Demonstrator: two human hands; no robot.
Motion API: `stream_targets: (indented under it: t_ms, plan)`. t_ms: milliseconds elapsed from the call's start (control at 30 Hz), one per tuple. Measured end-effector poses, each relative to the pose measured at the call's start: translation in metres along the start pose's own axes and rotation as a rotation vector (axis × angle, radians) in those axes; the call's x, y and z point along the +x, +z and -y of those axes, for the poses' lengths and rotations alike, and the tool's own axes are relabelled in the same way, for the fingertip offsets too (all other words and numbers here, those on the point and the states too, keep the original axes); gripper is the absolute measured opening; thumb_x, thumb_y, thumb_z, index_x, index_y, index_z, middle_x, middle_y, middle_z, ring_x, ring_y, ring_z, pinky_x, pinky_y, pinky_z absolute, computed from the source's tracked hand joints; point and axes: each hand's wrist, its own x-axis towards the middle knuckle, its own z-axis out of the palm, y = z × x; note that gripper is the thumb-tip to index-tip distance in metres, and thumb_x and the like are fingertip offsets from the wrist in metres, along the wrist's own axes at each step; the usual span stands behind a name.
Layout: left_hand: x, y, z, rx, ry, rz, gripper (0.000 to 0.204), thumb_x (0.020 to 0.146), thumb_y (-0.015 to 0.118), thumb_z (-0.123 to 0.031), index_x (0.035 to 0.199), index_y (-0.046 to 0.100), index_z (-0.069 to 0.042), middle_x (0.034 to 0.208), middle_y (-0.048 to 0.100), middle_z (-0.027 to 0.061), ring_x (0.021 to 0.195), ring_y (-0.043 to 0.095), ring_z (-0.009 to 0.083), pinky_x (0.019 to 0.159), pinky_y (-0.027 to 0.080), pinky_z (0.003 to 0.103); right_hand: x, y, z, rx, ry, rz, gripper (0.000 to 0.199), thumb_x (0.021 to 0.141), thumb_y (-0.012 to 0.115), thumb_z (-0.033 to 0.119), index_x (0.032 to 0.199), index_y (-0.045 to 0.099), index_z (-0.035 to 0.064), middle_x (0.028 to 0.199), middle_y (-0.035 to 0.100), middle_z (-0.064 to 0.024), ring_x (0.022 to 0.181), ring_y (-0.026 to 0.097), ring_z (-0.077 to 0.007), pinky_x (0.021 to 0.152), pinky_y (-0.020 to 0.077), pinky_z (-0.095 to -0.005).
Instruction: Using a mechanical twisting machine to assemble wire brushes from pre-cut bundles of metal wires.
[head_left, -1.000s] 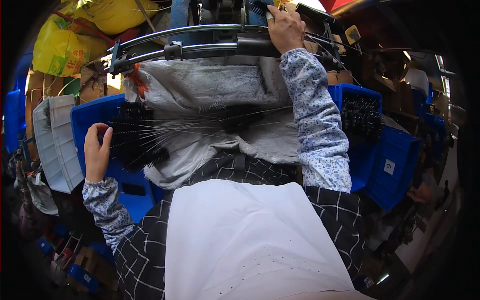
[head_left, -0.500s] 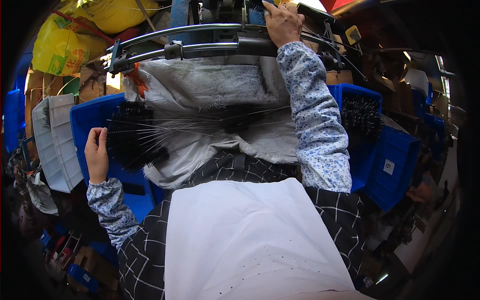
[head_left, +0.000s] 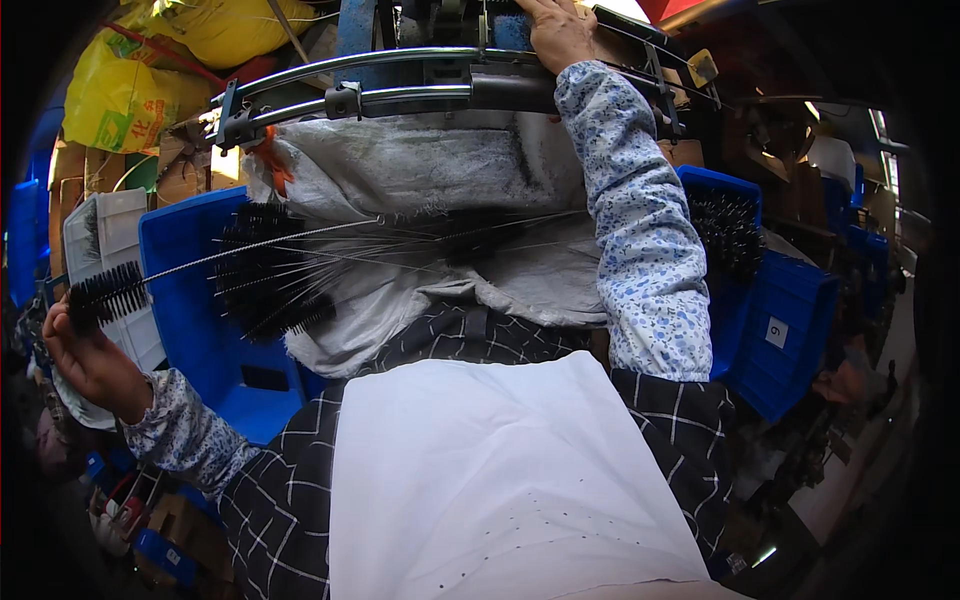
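The left hand [head_left: 95, 365] stretches out sideways, fingers [head_left: 63, 337] clamped on a brush [head_left: 108, 294]. The right hand [head_left: 560, 38] reaches a machine [head_left: 515, 90], grip unclear.

Blue-flowered sleeves, a dark windowpane check and a plain white front.
The left sleeve [head_left: 190, 430] and right sleeve [head_left: 650, 230] are loose, wrinkled cloth with a white ground and a scatter of small blue and grey-blue blotches, gathered into puckered cuffs [head_left: 577, 75] at the wrists; the left hand [head_left: 95, 365] and right hand [head_left: 560, 38] are bare. A black garment [head_left: 680, 440] crossed by thin white lines in large squares shows at both sides and over the lap. A smooth white panel [head_left: 500, 450], perhaps a bib or apron, covers the chest, with rows of tiny dark dots [head_left: 545, 515] low down.
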Motion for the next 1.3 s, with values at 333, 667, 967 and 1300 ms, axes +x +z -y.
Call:
stream_targets:
  t_ms: [333,667,967,1300]
  plan:
    - [-0.008,0.025,0.002,-0.073,0.016,-0.005,0.019,0.088,0.040,-0.017,0.092,0.049,-0.001,0.086,0.049,0.0047,0.080,0.047,0.0111,0.072,0.038,0.023,-0.029,-0.021,-0.007,0.089,0.283,0.010,0.036,0.073,0.055,0.024,0.105,0.053,0.0092,0.096,0.056,-0.0115,0.091,0.053,-0.0263,0.079,0.0407,-0.0374]
    - [-0.008,0.018,-0.007,-0.053,0.037,-0.041,0.020,0.087,0.041,-0.018,0.093,0.050,-0.001,0.087,0.050,0.0051,0.080,0.048,0.0108,0.072,0.039,0.022,-0.021,-0.014,0.025,0.088,0.197,-0.083,0.037,0.072,0.056,0.020,0.105,0.054,0.0048,0.102,0.055,-0.0125,0.093,0.053,-0.0269,0.083,0.0403,-0.0350]
    - [-0.006,0.005,-0.004,0.153,0.129,-0.104,0.021,0.088,0.038,-0.016,0.093,0.049,0.001,0.090,0.049,0.0052,0.082,0.048,0.0115,0.070,0.041,0.022,-0.009,-0.015,0.059,0.143,0.339,0.041,0.038,0.072,0.052,0.019,0.107,0.050,0.0040,0.096,0.055,-0.0116,0.092,0.050,-0.0261,0.077,0.0374,-0.0433]
    - [-0.006,0.033,-0.013,0.156,0.125,-0.093,0.021,0.087,0.042,-0.019,0.091,0.051,0.000,0.086,0.051,0.0053,0.077,0.048,0.0100,0.067,0.040,0.021,0.001,-0.005,0.096,0.066,0.322,0.057,0.036,0.074,0.050,0.019,0.107,0.050,0.0059,0.093,0.054,-0.0080,0.084,0.053,-0.0233,0.069,0.0396,-0.0418]
